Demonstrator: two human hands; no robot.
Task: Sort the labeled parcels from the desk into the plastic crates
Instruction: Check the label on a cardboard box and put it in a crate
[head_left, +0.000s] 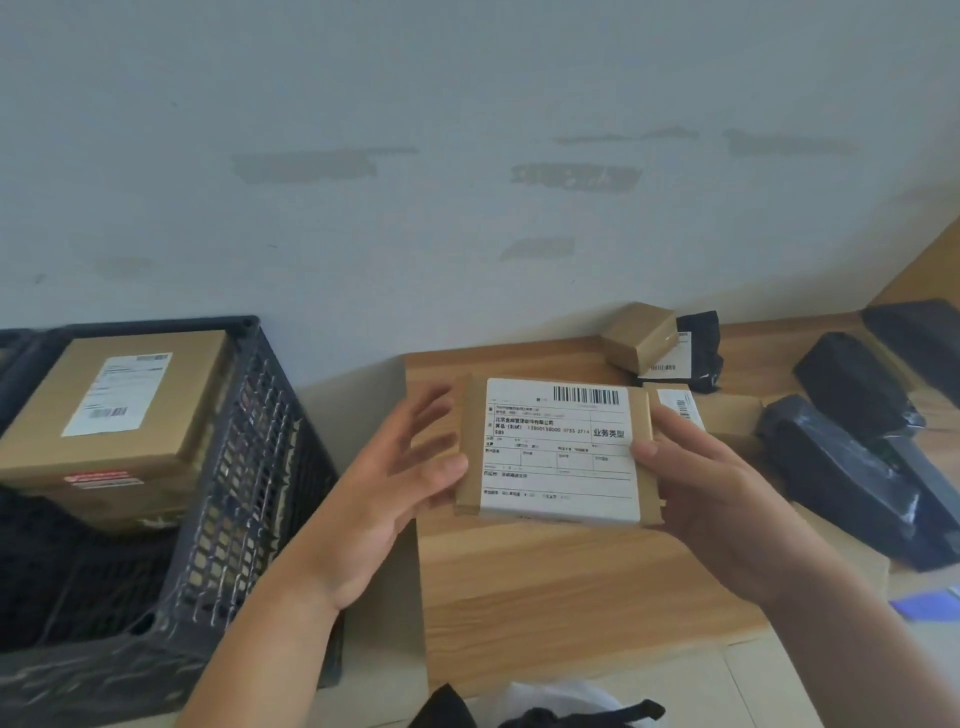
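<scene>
A flat brown cardboard parcel (558, 452) with a large white barcode label is held up over the wooden desk (561, 582), label facing me. My right hand (711, 488) grips its right edge, thumb on the label and fingers behind. My left hand (400, 478) is at its left edge with spread, nearly straight fingers, thumb touching the lower left corner. A dark plastic crate (249, 467) stands to the left of the desk, holding stacked labeled cardboard boxes (119, 405).
On the desk behind lie a small brown box (641, 335) on a black bag (701, 343), another labeled box (727, 410) and several black plastic-wrapped parcels (852, 467) at the right. A second crate's edge (10, 353) shows far left. A wall is behind.
</scene>
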